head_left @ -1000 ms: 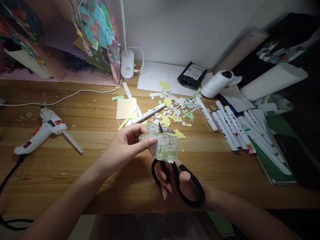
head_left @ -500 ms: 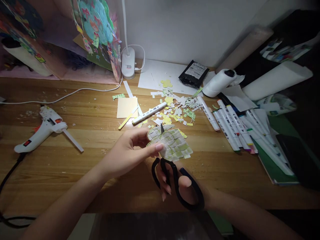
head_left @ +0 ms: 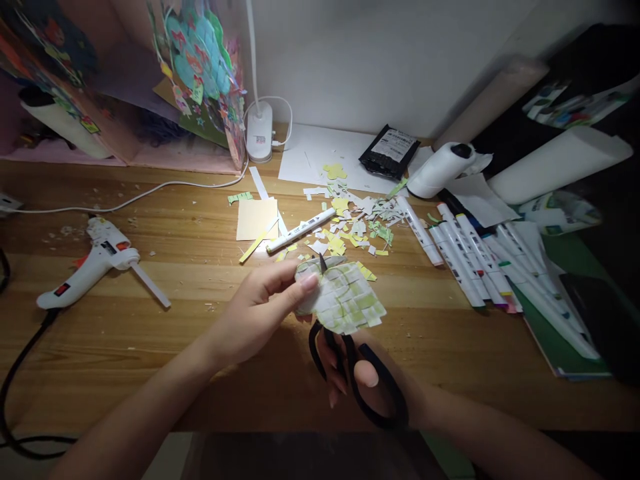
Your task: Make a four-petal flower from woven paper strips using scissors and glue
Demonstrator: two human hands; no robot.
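Note:
My left hand (head_left: 273,300) pinches the left side of a woven paper piece (head_left: 353,297), a green-and-white check with ragged strip ends on its right. A curved line is drawn across the paper. In my right hand (head_left: 363,373) is a pair of black-handled scissors (head_left: 393,393), thumb through the larger loop and fingers in the other. The blades run behind the paper, and one dark tip pokes up past its top edge. How far the blades are apart is hidden. Just beyond lie scattered green, yellow and white paper scraps (head_left: 357,227).
A white glue gun (head_left: 83,263) lies at left with its black cord. A marker (head_left: 300,230) lies beside a cream paper square (head_left: 256,219). Several markers (head_left: 465,253) lie at right, near a white roll (head_left: 440,170). A black packet (head_left: 390,152) sits at the back.
My left thumb has shifted up and left on the paper. The woven piece has tilted, showing more of its face, and the scissors have dropped slightly. The camera view has moved a little.

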